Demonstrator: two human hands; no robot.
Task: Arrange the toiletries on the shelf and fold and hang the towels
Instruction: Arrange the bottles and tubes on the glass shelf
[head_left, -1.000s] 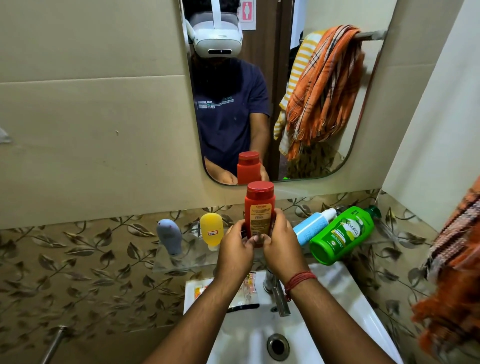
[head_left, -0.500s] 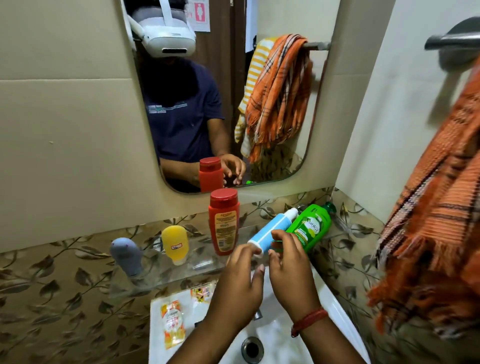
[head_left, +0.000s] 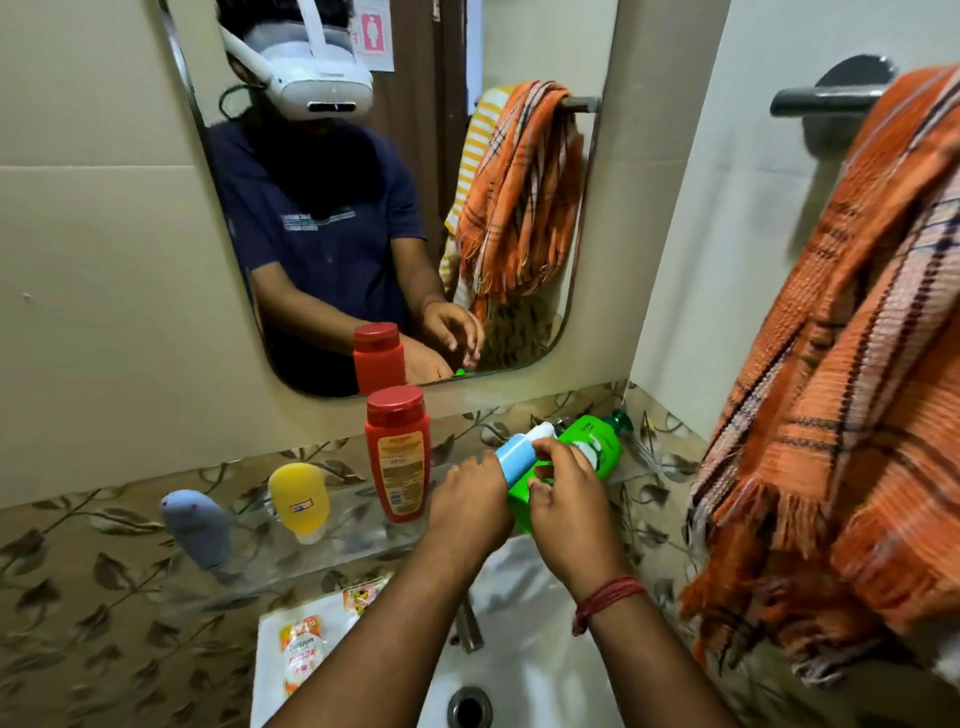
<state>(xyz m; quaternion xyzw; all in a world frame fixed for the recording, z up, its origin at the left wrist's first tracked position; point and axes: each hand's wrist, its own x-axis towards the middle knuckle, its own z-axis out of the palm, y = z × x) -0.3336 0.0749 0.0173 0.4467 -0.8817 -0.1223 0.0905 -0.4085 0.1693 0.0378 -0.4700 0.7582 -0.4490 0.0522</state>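
Both hands are on the right end of the glass shelf (head_left: 332, 540), at about 1 o'clock from my view centre. Left hand (head_left: 470, 506) grips the lower body of the blue tube (head_left: 514, 460); fingers wrap behind it so I can't see the full grip. Right hand (head_left: 569, 499) has fingers curled, thumb and fingertips pinching around the tube's upper side where it meets the green bottle (head_left: 587, 457); can't tell whether it holds the tube, the bottle, or both. Key relation: the tube's long axis runs tilted, base at 7 o'clock toward my left hand, white cap at 1 o'clock pointing to the wall corner, and it leans against the green bottle, which lies tilted the same way, pump end up at 1 o'clock. Left hand is nearer the tube's base, right hand nearer the cap, so I judge standing it up means pivoting about the base with the left. Red bottle (head_left: 397, 457) stands upright just left of my left hand at 10 o'clock; risk of knocking it. Yellow bottle (head_left: 300, 501) and grey bottle (head_left: 200, 530) are standing further left. Orange towel (head_left: 852, 389) hangs bunched on the rail (head_left: 815, 98) at 3 o'clock, not yet folded.
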